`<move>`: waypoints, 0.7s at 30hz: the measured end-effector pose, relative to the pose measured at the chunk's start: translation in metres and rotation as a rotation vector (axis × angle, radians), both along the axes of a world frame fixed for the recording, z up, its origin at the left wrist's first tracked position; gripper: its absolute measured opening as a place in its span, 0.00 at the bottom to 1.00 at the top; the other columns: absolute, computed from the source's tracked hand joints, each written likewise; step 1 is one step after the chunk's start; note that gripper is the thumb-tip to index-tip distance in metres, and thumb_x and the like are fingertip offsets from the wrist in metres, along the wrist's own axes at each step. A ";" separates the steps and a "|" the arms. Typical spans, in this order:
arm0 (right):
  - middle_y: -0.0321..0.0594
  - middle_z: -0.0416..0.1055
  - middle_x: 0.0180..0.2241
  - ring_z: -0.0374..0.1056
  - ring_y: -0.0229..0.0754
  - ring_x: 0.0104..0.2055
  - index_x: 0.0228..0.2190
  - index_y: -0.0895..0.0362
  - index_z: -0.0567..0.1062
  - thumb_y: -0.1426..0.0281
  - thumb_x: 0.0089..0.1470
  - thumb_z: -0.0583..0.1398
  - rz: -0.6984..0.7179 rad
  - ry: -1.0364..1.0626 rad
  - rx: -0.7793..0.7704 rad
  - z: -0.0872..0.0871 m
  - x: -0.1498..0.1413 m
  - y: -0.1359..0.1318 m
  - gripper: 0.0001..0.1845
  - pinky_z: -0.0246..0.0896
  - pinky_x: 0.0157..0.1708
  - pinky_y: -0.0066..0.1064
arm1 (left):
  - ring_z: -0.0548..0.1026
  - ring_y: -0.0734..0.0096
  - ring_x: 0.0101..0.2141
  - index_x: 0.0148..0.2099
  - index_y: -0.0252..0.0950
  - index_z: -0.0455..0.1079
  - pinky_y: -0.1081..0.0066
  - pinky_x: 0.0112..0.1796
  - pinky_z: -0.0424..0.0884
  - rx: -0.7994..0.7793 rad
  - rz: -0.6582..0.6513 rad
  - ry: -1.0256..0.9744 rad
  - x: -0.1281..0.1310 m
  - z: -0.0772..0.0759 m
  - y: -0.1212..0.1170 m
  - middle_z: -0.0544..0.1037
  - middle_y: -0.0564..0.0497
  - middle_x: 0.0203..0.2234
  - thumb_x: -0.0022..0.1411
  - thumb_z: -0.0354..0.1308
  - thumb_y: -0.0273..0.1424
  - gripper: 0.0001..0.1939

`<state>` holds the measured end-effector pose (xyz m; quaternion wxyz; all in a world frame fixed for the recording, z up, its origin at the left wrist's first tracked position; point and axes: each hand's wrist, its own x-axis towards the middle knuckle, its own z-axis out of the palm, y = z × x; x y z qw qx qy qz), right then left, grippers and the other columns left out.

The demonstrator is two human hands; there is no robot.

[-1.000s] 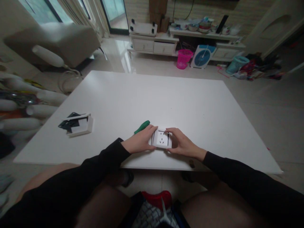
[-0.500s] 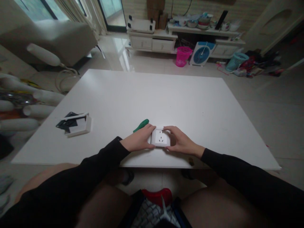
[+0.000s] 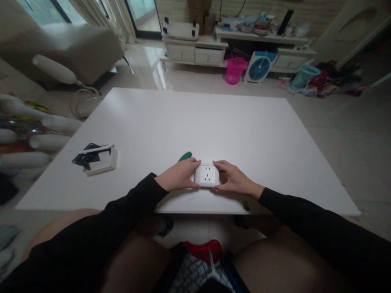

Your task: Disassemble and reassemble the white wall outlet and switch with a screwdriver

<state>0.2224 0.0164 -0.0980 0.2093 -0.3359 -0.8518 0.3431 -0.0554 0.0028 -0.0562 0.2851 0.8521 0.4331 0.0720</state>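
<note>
Head view: at the middle left of the frame I can see dark pieces [image 3: 82, 159] jutting from an open white box [image 3: 114, 159] on the bench [image 3: 244, 126]. Just below centre, the left hand [image 3: 179, 175] grips one side of a white socket [image 3: 207, 174], with a green object [image 3: 185, 156] poking out beyond it, while the right hand [image 3: 235, 179] clasps the socket's other side, near a small brown object [image 3: 246, 205] by the front edge.
</note>
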 end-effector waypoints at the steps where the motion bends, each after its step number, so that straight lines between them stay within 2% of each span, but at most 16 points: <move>1: 0.56 0.68 0.62 0.69 0.59 0.63 0.66 0.56 0.66 0.62 0.48 0.75 0.012 -0.010 0.007 0.000 0.000 0.000 0.48 0.66 0.62 0.58 | 0.75 0.46 0.52 0.63 0.31 0.67 0.53 0.54 0.72 0.001 0.000 0.007 0.000 -0.001 0.000 0.74 0.34 0.54 0.53 0.75 0.41 0.40; 6: 0.57 0.66 0.64 0.67 0.60 0.64 0.70 0.54 0.59 0.61 0.51 0.73 0.066 -0.081 0.053 0.006 0.000 -0.001 0.51 0.66 0.62 0.59 | 0.75 0.47 0.52 0.68 0.32 0.64 0.53 0.54 0.72 -0.006 -0.002 -0.028 -0.001 -0.002 0.000 0.74 0.35 0.55 0.53 0.74 0.41 0.44; 9: 0.58 0.66 0.64 0.68 0.61 0.64 0.70 0.55 0.59 0.60 0.52 0.72 0.075 -0.099 0.057 0.009 0.000 -0.001 0.51 0.66 0.62 0.58 | 0.74 0.47 0.51 0.68 0.33 0.64 0.53 0.53 0.72 -0.008 -0.015 -0.054 0.000 -0.001 0.000 0.75 0.36 0.53 0.54 0.73 0.41 0.44; 15: 0.53 0.74 0.58 0.72 0.60 0.58 0.64 0.53 0.68 0.60 0.44 0.75 0.000 -0.023 0.063 0.003 -0.001 0.003 0.48 0.69 0.57 0.57 | 0.74 0.53 0.42 0.55 0.36 0.73 0.59 0.43 0.72 0.041 -0.021 -0.084 0.002 0.002 0.005 0.76 0.43 0.43 0.49 0.74 0.40 0.32; 21: 0.55 0.73 0.60 0.72 0.60 0.60 0.63 0.54 0.70 0.59 0.45 0.76 0.021 0.003 0.083 0.001 0.000 0.006 0.47 0.68 0.58 0.58 | 0.74 0.55 0.40 0.52 0.35 0.74 0.61 0.41 0.71 0.064 -0.041 -0.048 0.003 0.002 0.006 0.76 0.44 0.40 0.49 0.74 0.41 0.30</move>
